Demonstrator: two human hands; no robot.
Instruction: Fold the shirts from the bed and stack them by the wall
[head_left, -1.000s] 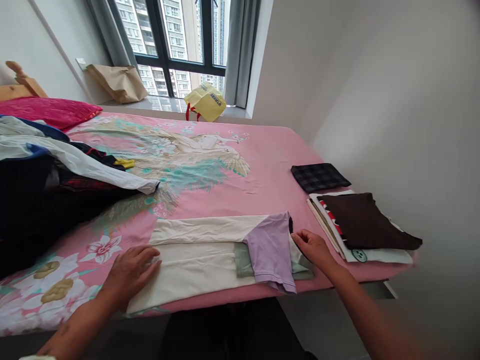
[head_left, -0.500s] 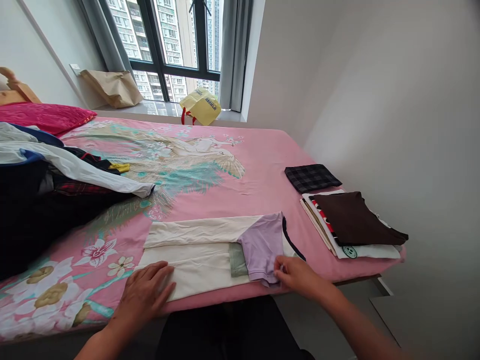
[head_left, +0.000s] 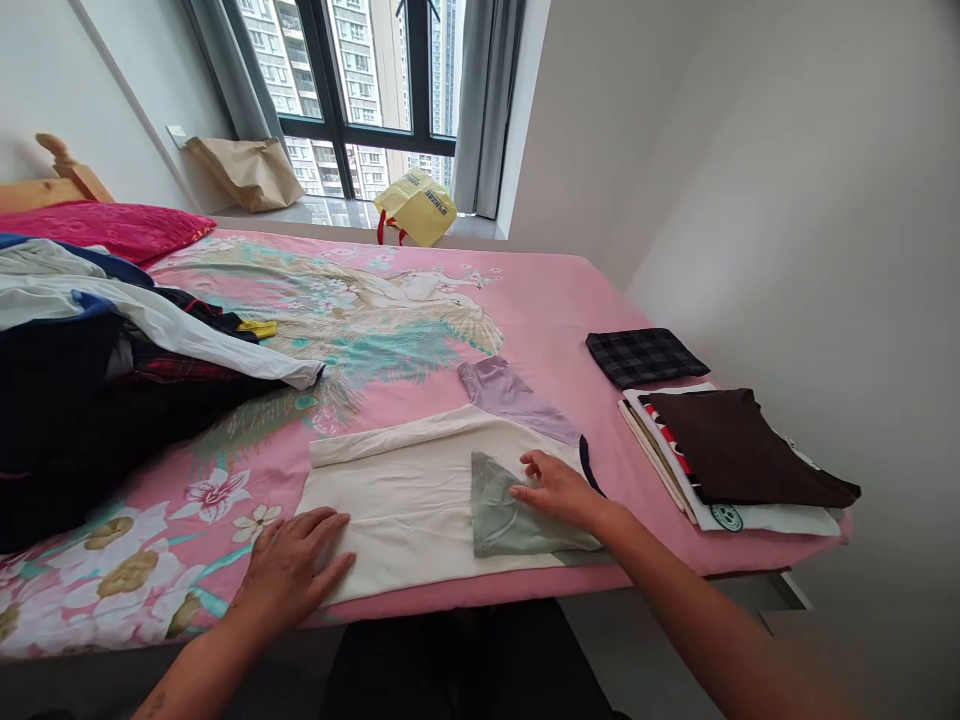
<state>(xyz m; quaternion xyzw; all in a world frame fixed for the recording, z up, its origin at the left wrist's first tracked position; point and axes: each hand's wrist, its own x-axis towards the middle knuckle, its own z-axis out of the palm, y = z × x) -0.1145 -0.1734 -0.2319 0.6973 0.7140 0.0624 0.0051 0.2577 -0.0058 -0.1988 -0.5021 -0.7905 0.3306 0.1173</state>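
A cream T-shirt (head_left: 405,490) lies sideways along the near edge of the bed. Its lilac sleeve (head_left: 517,400) points away from me, and a grey-green panel (head_left: 506,515) shows on the near side. The dark neckline is at the right end. My left hand (head_left: 304,560) rests flat on the shirt's left, hem end with fingers spread. Over the green panel, my right hand (head_left: 559,488) hovers or lightly touches the cloth, thumb and fingers apart; I cannot tell if it makes contact.
Folded clothes with a brown garment (head_left: 742,445) on top are stacked at the right edge. Behind them lies a folded black checked garment (head_left: 645,355). A loose heap of clothes (head_left: 75,390) covers the left. A paper bag (head_left: 247,175) and a yellow bag (head_left: 418,207) stand by the window.
The folded-over far side with the lilac sleeve has opened out away from me. My right hand has let go of the sleeve and moved up over the green panel. My left hand stays put.
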